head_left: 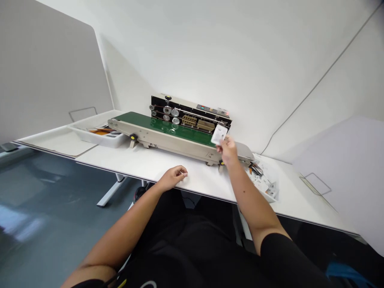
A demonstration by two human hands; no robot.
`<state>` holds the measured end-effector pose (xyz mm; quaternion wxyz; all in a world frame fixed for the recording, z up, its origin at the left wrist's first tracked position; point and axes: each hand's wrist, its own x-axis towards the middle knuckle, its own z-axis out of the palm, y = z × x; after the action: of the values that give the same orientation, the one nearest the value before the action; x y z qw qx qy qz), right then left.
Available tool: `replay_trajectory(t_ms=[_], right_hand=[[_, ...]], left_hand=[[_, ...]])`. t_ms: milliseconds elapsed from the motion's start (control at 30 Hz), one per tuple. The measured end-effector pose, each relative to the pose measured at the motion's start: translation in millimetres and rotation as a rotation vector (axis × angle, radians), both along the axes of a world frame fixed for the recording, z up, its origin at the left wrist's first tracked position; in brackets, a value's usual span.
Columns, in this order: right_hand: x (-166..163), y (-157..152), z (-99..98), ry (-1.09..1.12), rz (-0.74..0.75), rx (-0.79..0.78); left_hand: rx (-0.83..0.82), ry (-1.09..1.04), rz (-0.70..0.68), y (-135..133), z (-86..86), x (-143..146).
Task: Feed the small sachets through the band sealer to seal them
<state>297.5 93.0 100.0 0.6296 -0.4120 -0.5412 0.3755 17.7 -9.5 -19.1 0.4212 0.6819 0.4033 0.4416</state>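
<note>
My right hand (228,151) pinches a small white packet (219,134) and holds it over the right end of a green conveyor belt (162,126). The belt belongs to a beige band sealer machine (192,120) with black rollers and a control panel at its back. My left hand (174,176) rests on the white table (168,168) near its front edge, fingers loosely curled with nothing visible in them.
A white tray (99,136) with flat orange and white packets sits at the machine's left end. Several more small packets lie in a tray (264,184) to the right. A grey divider panel stands at left, a grey cable runs up the wall, and the floor lies below.
</note>
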Motion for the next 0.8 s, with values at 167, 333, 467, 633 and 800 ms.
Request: replay_trajectory(t_ms=[167, 333, 467, 633, 800], right_hand=[[48, 54, 41.2, 0.081, -0.337, -0.064], [50, 72, 36.6, 0.018, -0.383, -0.28], [33, 82, 38.0, -0.012, -0.305, -0.354], [12, 90, 45.4, -0.052, -0.279, -0.376], [22, 66, 45.6, -0.138, -0.429, -0.17]], left_hand=[[0.02, 0.014, 0.005, -2, 1.5, -1], [0.03, 0.022, -0.006, -3, 2.6, 0], [0.022, 0.022, -0.02, -3, 4.9, 0], [0.02, 0.043, -0.02, -5, 6.5, -1], [0.031, 0.042, -0.011, -6, 5.4, -1]])
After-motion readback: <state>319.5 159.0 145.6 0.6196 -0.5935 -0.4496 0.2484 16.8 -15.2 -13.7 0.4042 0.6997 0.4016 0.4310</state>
